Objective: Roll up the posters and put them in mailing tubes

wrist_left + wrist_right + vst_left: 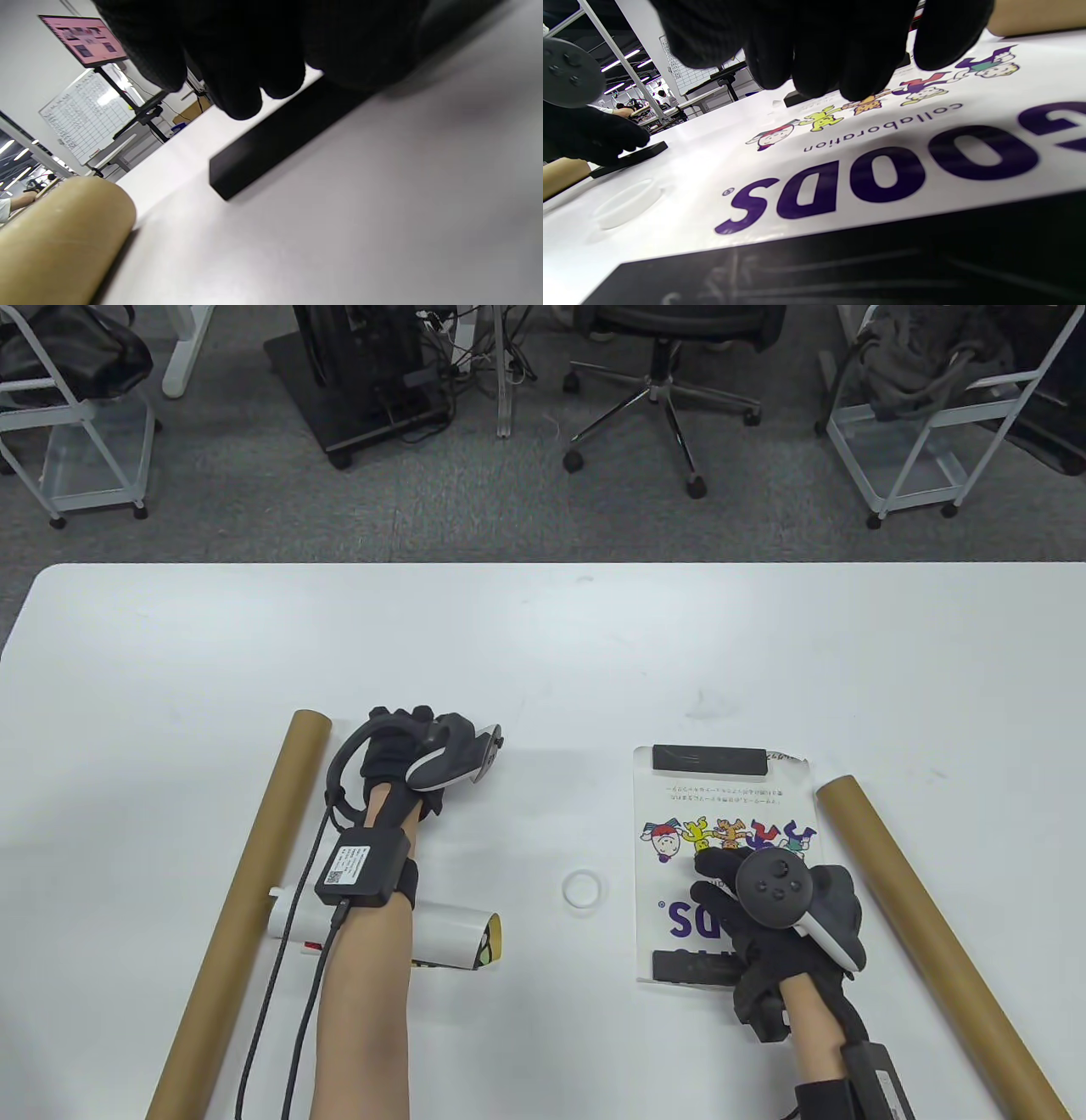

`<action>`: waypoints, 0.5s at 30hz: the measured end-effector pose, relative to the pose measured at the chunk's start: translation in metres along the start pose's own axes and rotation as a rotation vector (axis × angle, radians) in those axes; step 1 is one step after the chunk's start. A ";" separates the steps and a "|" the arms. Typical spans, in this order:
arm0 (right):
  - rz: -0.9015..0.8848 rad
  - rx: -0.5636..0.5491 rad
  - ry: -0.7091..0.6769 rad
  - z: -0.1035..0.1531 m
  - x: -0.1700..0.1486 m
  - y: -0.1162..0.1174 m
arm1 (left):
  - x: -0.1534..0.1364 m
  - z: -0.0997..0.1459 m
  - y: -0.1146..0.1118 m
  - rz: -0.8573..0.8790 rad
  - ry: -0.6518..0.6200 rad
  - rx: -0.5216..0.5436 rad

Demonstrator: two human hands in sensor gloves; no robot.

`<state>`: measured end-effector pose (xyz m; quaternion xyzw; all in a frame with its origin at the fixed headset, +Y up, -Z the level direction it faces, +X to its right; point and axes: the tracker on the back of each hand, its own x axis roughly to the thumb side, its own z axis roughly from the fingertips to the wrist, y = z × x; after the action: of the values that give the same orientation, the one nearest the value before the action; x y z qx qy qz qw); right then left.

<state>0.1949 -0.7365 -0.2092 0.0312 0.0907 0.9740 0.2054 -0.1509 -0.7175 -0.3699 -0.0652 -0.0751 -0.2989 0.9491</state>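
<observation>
A flat poster [721, 823] with cartoon figures and purple letters lies right of centre, with a black bar [708, 759] on its far edge and another black bar [683, 967] on its near edge. My right hand [721, 891] rests on it, fingers [818, 55] straight and pressing the paper. My left hand [399, 742] is at centre-left, its fingers [237, 72] curled over a third black bar [271, 144] that lies on the table. A rolled poster [458, 937] lies under my left forearm. One brown mailing tube [246, 899] lies far left, another tube [933, 933] far right.
A white ring [584, 890] lies on the white table [543, 645] between my hands. Beyond the table's far edge stand an office chair [670, 356] and wire carts [925, 424].
</observation>
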 end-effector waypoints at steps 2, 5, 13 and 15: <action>-0.001 0.002 -0.002 0.000 0.000 0.000 | -0.007 0.009 0.009 0.039 -0.007 -0.004; -0.008 -0.002 -0.008 0.001 0.000 -0.001 | -0.014 0.023 0.022 0.070 -0.009 0.047; -0.065 -0.005 -0.044 0.001 0.004 -0.002 | -0.015 0.086 0.053 0.024 -0.092 0.019; -0.072 0.004 -0.058 0.002 0.007 -0.001 | -0.018 0.108 0.055 0.041 -0.105 0.031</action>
<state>0.1894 -0.7322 -0.2078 0.0565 0.0876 0.9645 0.2427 -0.1450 -0.6446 -0.2721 -0.0676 -0.1280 -0.2746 0.9506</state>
